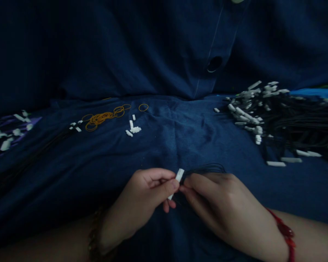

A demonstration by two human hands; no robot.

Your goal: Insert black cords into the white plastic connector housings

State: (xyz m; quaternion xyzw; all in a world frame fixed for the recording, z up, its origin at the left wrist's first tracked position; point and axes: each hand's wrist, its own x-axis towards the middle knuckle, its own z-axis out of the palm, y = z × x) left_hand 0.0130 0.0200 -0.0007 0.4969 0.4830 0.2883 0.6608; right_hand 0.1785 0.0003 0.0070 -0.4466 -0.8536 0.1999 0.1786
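My left hand (143,198) pinches a small white plastic connector (178,176) between thumb and fingers. My right hand (221,207), with a red bracelet (285,233) at the wrist, is closed on thin black wires (207,168) that run into that connector. Both hands meet low in the middle, over a dark blue cloth (164,145).
A big heap of black wires with white connectors (278,120) lies at the right. Orange rubber bands (104,117) and a few loose white connectors (133,128) lie at the back left. More white pieces (8,133) sit at the far left. A person's dark blue garment (164,47) fills the back.
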